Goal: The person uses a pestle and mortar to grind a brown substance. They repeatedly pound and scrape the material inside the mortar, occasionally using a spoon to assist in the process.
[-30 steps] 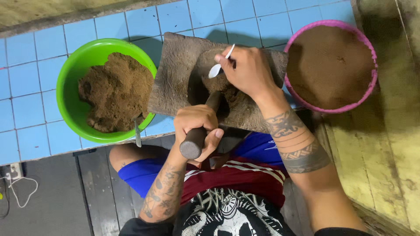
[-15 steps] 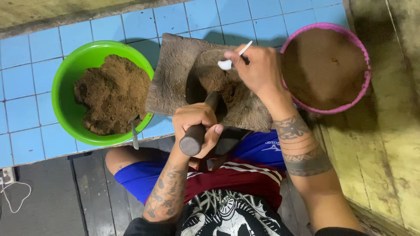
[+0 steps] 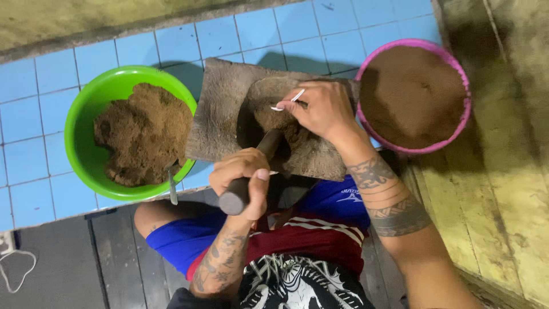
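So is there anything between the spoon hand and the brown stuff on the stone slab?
Nothing visible. The right hand holds the white spoon with its tip at the brown paste on the slab. The left hand's pestle comes in from below, beside it.

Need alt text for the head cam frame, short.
Seen from above, a seated person's left hand grips a dark pestle over a stone slab while the right hand works a small white spoon into brown paste there. A green bowl and a pink bowl of brown material flank the slab.
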